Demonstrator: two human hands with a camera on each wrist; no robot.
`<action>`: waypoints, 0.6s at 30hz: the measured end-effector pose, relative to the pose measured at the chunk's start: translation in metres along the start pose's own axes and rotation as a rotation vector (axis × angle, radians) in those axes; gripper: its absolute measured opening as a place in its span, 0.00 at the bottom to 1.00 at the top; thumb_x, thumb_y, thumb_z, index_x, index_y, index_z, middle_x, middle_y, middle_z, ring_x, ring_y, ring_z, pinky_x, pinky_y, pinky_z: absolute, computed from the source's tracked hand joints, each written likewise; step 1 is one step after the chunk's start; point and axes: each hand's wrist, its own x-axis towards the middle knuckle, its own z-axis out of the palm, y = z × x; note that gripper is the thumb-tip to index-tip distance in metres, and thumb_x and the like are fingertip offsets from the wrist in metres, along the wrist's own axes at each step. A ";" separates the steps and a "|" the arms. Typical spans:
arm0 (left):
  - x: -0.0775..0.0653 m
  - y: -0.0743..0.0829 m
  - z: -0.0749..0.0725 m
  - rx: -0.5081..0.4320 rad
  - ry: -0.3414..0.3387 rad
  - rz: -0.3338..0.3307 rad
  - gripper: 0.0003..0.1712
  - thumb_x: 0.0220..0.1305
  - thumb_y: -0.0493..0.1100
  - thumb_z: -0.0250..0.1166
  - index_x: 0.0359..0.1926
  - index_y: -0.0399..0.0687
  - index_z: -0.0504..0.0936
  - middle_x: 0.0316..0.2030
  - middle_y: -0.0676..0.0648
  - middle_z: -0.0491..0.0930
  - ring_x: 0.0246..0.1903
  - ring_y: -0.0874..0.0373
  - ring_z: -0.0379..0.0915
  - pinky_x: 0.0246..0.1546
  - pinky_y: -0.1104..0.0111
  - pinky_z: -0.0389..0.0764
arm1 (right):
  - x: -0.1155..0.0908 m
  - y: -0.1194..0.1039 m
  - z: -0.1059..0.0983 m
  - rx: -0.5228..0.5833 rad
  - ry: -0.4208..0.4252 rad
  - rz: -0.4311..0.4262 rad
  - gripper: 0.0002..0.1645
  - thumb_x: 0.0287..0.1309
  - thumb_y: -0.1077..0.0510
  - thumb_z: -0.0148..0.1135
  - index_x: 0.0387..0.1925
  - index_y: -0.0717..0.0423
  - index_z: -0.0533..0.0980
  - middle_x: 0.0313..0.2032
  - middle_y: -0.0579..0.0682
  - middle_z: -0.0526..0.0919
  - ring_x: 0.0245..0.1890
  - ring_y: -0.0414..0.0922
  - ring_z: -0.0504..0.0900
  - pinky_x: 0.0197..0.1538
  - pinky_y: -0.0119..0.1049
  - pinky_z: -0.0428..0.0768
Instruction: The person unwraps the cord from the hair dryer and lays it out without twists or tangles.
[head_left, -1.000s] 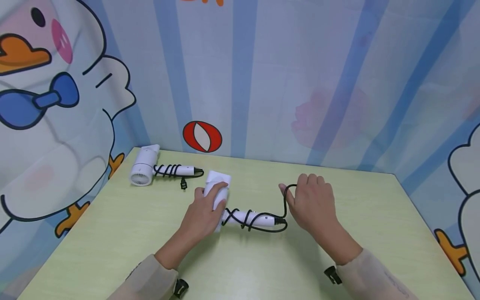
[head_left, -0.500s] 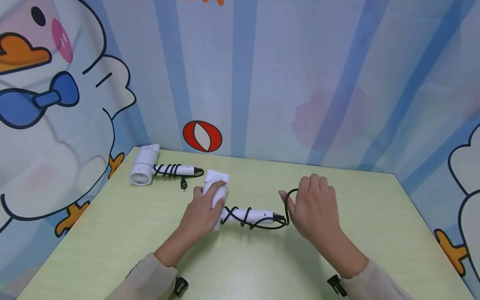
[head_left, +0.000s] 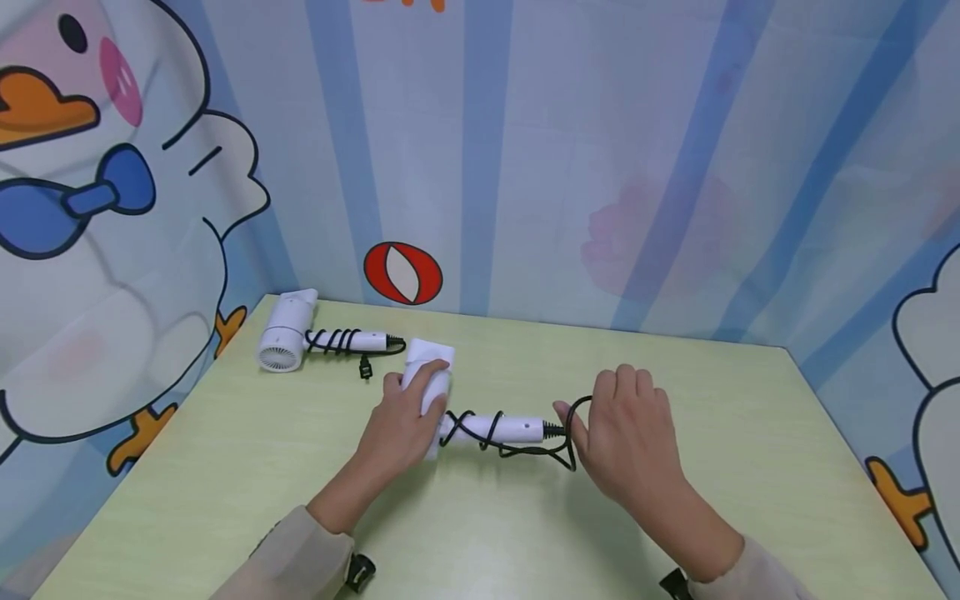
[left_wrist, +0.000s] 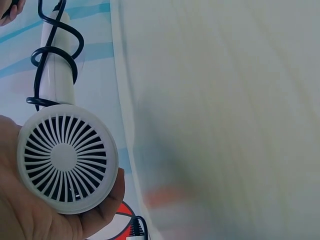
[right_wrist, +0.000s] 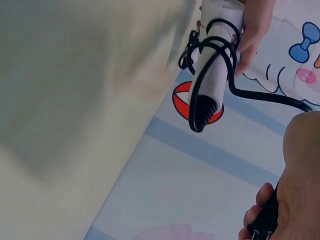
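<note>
A white hair dryer [head_left: 498, 429] is held over the table with its handle pointing right. My left hand [head_left: 401, 421] grips its barrel, fingers wrapped round it below the round grille [left_wrist: 65, 155] in the left wrist view. A black cord [right_wrist: 272, 97] winds loosely around the handle and runs across to my right hand [head_left: 632, 433]. That hand holds the cord's end, its fingers curled round the black plug [right_wrist: 266, 220], whose metal prongs show in the right wrist view. In the head view the plug is hidden behind the hand.
A second white hair dryer [head_left: 287, 333] lies at the table's back left, its cord coiled neatly around the handle and its plug [head_left: 365, 367] on the table. Behind the pale table [head_left: 495, 533] hangs a printed cloth backdrop [head_left: 547, 150].
My right hand has come slightly nearer to me with the plug, and the cord's loop now sags below the handle's end. My left hand and the hair dryer have shifted slightly left.
</note>
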 end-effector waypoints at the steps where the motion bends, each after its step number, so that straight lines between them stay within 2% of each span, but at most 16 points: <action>1: 0.000 0.000 0.000 -0.001 0.002 0.000 0.27 0.75 0.57 0.53 0.72 0.75 0.64 0.61 0.33 0.62 0.30 0.45 0.75 0.26 0.61 0.73 | -0.003 -0.001 0.000 -0.001 -0.010 -0.003 0.36 0.71 0.30 0.43 0.23 0.57 0.58 0.24 0.52 0.58 0.24 0.51 0.57 0.27 0.40 0.56; 11: 0.000 0.002 -0.003 -0.014 0.015 -0.005 0.26 0.75 0.56 0.52 0.72 0.74 0.65 0.61 0.33 0.62 0.33 0.42 0.76 0.28 0.59 0.75 | -0.032 -0.011 0.013 -0.011 -0.140 -0.027 0.35 0.68 0.30 0.50 0.25 0.57 0.62 0.25 0.51 0.59 0.28 0.49 0.59 0.30 0.39 0.59; 14: 0.000 0.003 -0.003 -0.019 0.017 -0.004 0.26 0.75 0.56 0.52 0.72 0.74 0.64 0.61 0.33 0.62 0.33 0.42 0.76 0.28 0.60 0.76 | -0.036 -0.011 0.017 -0.031 -0.150 -0.028 0.36 0.68 0.30 0.50 0.25 0.57 0.62 0.25 0.51 0.58 0.28 0.49 0.59 0.30 0.39 0.59; 18: 0.000 0.003 -0.003 -0.023 0.016 -0.003 0.27 0.75 0.56 0.52 0.72 0.74 0.64 0.61 0.33 0.62 0.34 0.42 0.76 0.28 0.60 0.76 | -0.038 -0.011 0.019 -0.034 -0.121 -0.030 0.36 0.67 0.30 0.50 0.24 0.57 0.61 0.24 0.51 0.58 0.27 0.49 0.59 0.30 0.39 0.59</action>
